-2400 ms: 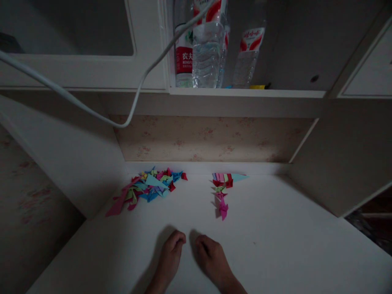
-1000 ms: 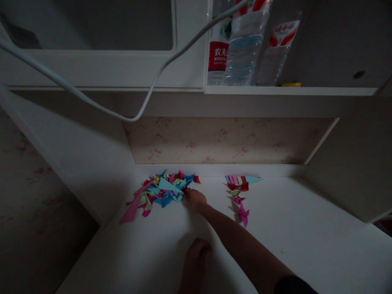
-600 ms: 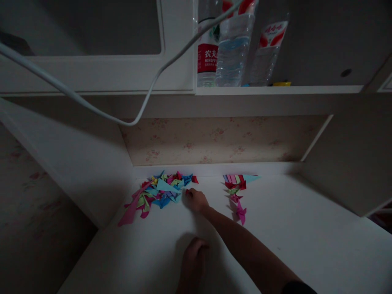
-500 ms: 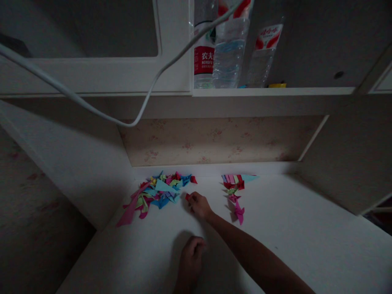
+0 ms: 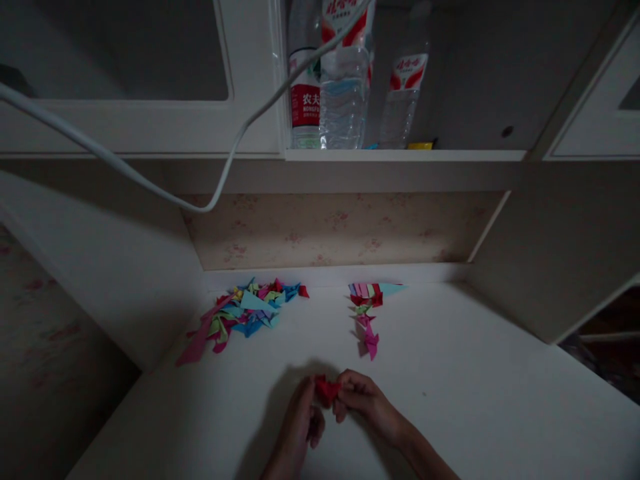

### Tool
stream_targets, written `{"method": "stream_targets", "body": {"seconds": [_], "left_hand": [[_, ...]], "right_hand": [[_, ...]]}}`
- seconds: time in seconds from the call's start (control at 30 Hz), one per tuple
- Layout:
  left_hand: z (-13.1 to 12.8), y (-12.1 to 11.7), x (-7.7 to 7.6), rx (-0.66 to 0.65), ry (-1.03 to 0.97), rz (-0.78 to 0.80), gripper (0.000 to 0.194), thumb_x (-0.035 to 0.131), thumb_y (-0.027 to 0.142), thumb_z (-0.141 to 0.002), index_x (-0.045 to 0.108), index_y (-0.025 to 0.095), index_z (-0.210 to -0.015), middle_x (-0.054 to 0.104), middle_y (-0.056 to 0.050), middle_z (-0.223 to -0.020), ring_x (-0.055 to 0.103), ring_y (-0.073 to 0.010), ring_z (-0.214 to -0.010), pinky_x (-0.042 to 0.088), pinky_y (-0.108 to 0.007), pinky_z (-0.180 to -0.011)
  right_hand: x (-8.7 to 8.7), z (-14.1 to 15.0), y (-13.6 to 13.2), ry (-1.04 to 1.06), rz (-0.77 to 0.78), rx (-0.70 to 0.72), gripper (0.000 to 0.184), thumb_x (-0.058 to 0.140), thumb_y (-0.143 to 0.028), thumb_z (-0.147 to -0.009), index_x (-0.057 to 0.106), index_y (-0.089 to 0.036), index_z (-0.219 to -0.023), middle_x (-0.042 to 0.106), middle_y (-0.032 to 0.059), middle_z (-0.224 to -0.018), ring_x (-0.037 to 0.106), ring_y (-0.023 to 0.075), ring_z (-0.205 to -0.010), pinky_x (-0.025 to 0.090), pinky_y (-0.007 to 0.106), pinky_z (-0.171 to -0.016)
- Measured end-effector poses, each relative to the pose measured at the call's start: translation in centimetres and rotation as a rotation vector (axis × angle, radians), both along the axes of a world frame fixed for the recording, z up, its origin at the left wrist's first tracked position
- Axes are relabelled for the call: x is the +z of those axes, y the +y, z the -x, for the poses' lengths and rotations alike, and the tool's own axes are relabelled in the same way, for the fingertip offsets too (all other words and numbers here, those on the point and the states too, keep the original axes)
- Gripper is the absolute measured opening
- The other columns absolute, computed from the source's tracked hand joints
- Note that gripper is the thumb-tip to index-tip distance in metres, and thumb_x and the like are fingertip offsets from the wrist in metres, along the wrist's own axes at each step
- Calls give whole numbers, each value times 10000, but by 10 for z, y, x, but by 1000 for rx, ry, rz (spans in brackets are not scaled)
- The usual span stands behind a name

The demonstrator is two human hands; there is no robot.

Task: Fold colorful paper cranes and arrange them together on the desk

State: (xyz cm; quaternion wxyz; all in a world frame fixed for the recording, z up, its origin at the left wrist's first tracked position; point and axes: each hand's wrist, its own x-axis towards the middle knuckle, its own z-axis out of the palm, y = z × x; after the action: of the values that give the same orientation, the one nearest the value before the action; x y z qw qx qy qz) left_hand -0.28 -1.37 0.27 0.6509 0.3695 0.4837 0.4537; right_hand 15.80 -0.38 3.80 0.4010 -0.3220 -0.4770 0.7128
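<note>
A small red origami piece (image 5: 327, 391) is held just above the white desk, near its front. My right hand (image 5: 361, 400) pinches its right side between thumb and fingers. At the left side of the piece, my left hand (image 5: 301, 420) has its fingertips closed on the edge, with the other fingers curled below. Beyond my left hand lies a heap of colourful folded paper (image 5: 255, 310) in blue, green, pink and red. Farther right, several folded pieces form a column, with a magenta one (image 5: 371, 341) at its near end.
The white desk (image 5: 450, 373) runs back to a flowered wall panel (image 5: 320, 230). Overhead, a shelf (image 5: 405, 156) carries plastic water bottles (image 5: 344, 100). A white cable (image 5: 200, 208) hangs across the upper left. Cabinet side panels (image 5: 540, 247) stand at both sides.
My right hand has drawn the red piece from beside the heap back toward me. My left hand has come to meet it and now grips its left side. The view has shifted slightly right.
</note>
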Motion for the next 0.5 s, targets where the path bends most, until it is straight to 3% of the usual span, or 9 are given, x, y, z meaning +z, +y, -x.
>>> {"method": "stream_targets", "body": {"seconds": [0.13, 0.27, 0.4, 0.5], "left_hand": [[-12, -3, 2, 10, -147, -10, 380, 557, 511, -762, 606, 149, -865, 558, 41, -528, 358, -43, -319, 188, -156, -305], [-9, -1, 1, 64, -169, 5, 310, 713, 394, -648, 641, 137, -805, 628, 4, -621, 479, -71, -414, 322, -169, -356], [-3, 1, -4, 133, -54, -47, 380, 735, 474, -650, 665, 145, -827, 701, -52, -734, 605, -139, -591, 455, -215, -496], [-2, 3, -10, 168, 50, -126, 441, 719, 536, -655, 657, 147, -851, 687, -41, -699, 602, -152, -581, 478, -244, -520]], "right_hand": [[6, -10, -6, -33, -3, 7, 269, 706, -409, -725, 616, -157, -757, 664, 36, -670, 605, 160, -608, 439, 298, -639], [-5, -16, -10, -52, -13, -68, 318, 681, -466, -742, 599, -159, -750, 652, 35, -638, 579, 149, -560, 407, 276, -603], [-30, -15, -13, -50, -69, -162, 380, 544, -545, -834, 585, -168, -816, 627, 26, -614, 553, 148, -556, 394, 270, -588], [-41, -11, -15, -195, -137, -238, 364, 577, -529, -818, 621, -176, -895, 646, 31, -702, 559, 159, -610, 412, 270, -590]]}}
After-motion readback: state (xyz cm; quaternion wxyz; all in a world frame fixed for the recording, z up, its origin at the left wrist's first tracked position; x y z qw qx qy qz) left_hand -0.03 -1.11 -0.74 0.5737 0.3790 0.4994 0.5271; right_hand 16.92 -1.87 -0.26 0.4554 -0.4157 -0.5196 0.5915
